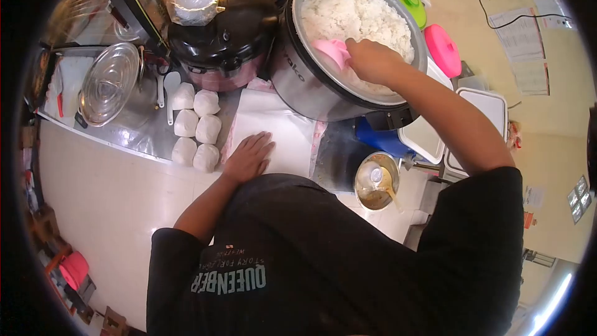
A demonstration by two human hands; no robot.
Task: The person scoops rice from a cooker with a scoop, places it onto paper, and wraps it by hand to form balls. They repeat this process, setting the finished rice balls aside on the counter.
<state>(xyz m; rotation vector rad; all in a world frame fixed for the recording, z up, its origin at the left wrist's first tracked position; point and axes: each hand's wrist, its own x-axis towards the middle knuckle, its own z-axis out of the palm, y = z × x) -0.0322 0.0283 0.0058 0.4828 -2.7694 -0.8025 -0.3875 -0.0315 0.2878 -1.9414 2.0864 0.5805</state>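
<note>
My right hand (373, 62) grips a pink plastic cup (329, 51) at the near side of the white cooked rice (348, 11). The rice heaps up inside a large silver rice cooker (305, 84) that has no lid on. My left hand (250, 155) lies flat, fingers stretched, on a sheet of white wrapping paper (286, 127) on the counter. Beside that hand, several white wrapped parcels (206, 158) sit in two columns. What the cup contains cannot be made out.
A black rice cooker (224, 31) with a plastic-wrapped bowl (194, 3) on top stands left of the rice. Farther left are a lidded steel pot (112, 84) and a white spoon (171, 87). A metal bowl (364, 199) with a ladle is near my right side.
</note>
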